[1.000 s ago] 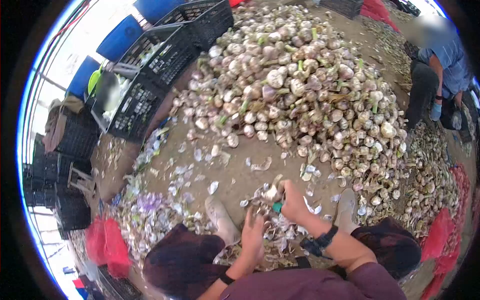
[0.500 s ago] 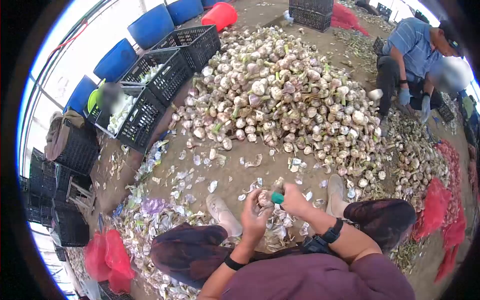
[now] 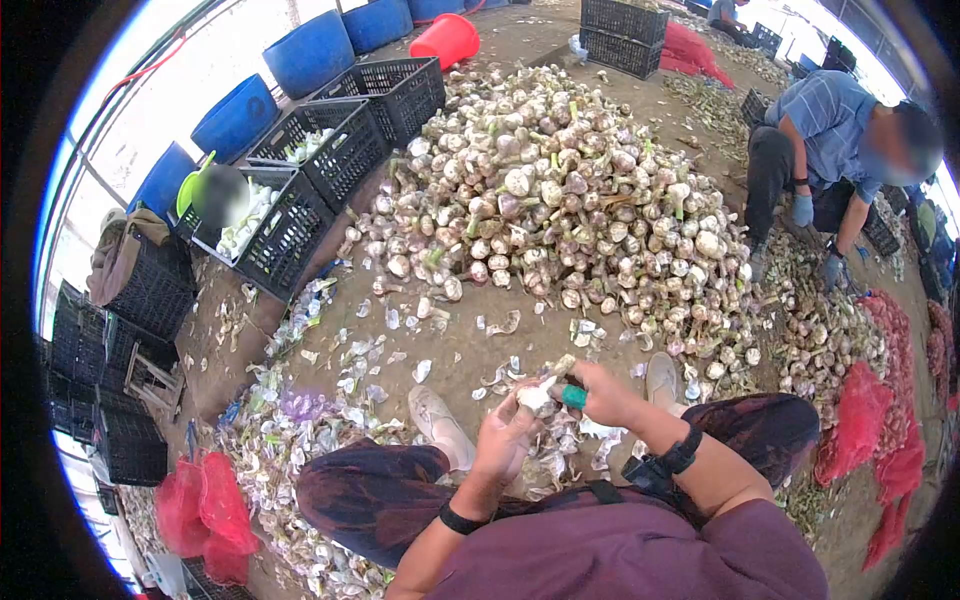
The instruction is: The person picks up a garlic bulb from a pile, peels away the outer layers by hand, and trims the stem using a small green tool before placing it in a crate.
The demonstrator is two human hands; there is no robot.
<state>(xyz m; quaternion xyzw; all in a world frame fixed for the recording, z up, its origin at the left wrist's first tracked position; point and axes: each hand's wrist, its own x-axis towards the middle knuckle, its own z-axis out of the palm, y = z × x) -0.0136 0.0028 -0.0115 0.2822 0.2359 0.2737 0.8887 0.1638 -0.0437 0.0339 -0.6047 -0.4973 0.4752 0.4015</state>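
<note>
Now whiter, the garlic bulb [image 3: 535, 397] is clasped by the curled left hand [image 3: 503, 440], the half-closed right hand's [image 3: 606, 398] hold left unclear.

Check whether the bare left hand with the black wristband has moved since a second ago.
Yes, the left hand has moved forward, judged against the large heap of whitish-purple garlic bulbs, nearer to it.

Brown dirt floor [image 3: 380, 335], w/ litter at L. Bright daylight thru pale see-through wall [image 3: 125, 125] on L side, thin frame bars. Blue tubs [image 3: 308, 55] in a row along it, red bucket [image 3: 446, 40] nearby, black crates [image 3: 345, 150] alongside, more stacked far L & at back.
</note>
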